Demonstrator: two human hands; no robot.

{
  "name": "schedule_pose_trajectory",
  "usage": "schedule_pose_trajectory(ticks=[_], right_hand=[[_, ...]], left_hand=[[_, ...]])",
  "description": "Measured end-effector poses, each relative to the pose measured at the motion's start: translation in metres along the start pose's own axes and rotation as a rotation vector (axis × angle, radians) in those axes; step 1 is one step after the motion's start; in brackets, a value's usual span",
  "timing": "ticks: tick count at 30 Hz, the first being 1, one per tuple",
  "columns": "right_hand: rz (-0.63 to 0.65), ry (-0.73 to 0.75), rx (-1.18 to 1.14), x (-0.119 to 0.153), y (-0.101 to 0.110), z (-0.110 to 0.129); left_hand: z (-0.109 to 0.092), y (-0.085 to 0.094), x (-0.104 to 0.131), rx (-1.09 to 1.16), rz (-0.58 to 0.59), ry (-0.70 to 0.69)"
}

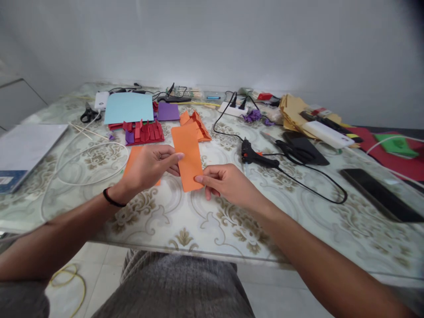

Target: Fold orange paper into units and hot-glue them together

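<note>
Left hand (150,168) and right hand (225,181) each pinch an edge of the flat orange paper strip (188,154), held just above the tabletop (198,221) near its front edge. No fold shows in it yet; folded orange pieces (195,123) and red folded pieces (147,131) lie behind.

Two hands (149,170) (225,181), one glue gun (256,155), two scissors (88,115) (291,148), one phone (380,194).

A home craft corner against a plain white wall. A patterned glass-topped table (205,234) carries coloured paper sheets (128,107), a glue gun (256,157), scissors (88,114) and a power strip (232,109).
</note>
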State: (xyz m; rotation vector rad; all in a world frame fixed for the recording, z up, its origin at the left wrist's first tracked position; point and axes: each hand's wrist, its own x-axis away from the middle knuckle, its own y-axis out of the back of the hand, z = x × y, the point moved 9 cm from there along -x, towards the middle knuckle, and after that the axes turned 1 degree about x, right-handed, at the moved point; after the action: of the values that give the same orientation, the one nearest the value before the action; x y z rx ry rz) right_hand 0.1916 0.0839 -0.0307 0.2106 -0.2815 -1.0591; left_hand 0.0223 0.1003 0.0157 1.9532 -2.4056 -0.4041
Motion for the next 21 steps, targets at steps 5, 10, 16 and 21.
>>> schedule_pose_trajectory(ticks=[5,10,16,21], right_hand=[[0.048,0.028,-0.040,0.000,-0.006,0.005],[0.081,0.026,0.013,0.002,-0.008,0.002],[0.122,0.130,-0.009,0.004,-0.012,0.012],[0.009,0.185,-0.020,0.003,0.001,0.019]], left_hand=[[-0.002,0.005,-0.001,-0.003,-0.030,0.002],[-0.002,0.007,-0.003,0.041,-0.030,0.022],[0.000,0.010,-0.004,0.076,-0.059,0.045],[0.004,0.001,-0.002,0.117,0.023,0.063]])
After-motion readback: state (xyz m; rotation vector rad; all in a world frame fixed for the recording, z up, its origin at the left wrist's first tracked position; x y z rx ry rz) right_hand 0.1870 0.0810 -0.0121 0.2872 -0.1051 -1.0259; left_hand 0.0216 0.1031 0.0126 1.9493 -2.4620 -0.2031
